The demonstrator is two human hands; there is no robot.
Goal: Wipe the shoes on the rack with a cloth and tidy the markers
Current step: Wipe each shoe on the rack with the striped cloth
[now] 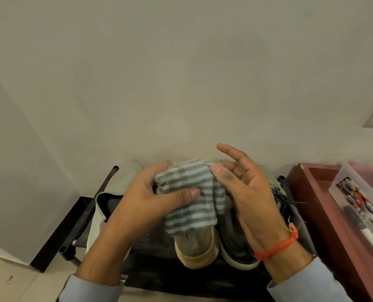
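- The striped cloth [189, 197] is held above the middle of the shoe rack [80, 216], draped over the tan-soled shoe [194, 249].
- The left hand [142, 199] is curled round the cloth's left side, and the thumb is pressed across its front fold.
- The right hand [246, 188] is mostly spread: the thumb is set against the cloth's upper right edge, while the fingers are raised clear of it. Whether a true pinch is made there cannot be told.
- The cloth is judged soft, light and limp. It is woven in grey and pale bands with a ribbed, towel-like nap, and it folds freely, so it is best gathered into a pad in 1 palm rather than taken by a corner.
- The tan-soled shoe is judged stiffer, with a smooth rubbery sole rim. It is best steadied at the heel or sole edge.
- Just right of it on the rack a dark shoe [240, 247] with a pale sole is seen, its laces loose.
- At the rack's left end a pale knitted slip-on [107, 192] is seen, soft and easily squashed.
- Right of the rack, on a reddish wooden tray [316, 205], a clear plastic box [355, 192] and a marker [368, 234] are seen; the marker is judged light, hard, smooth and liable to roll.
- The rack itself is made of dark tubes with a dark shelf surface.
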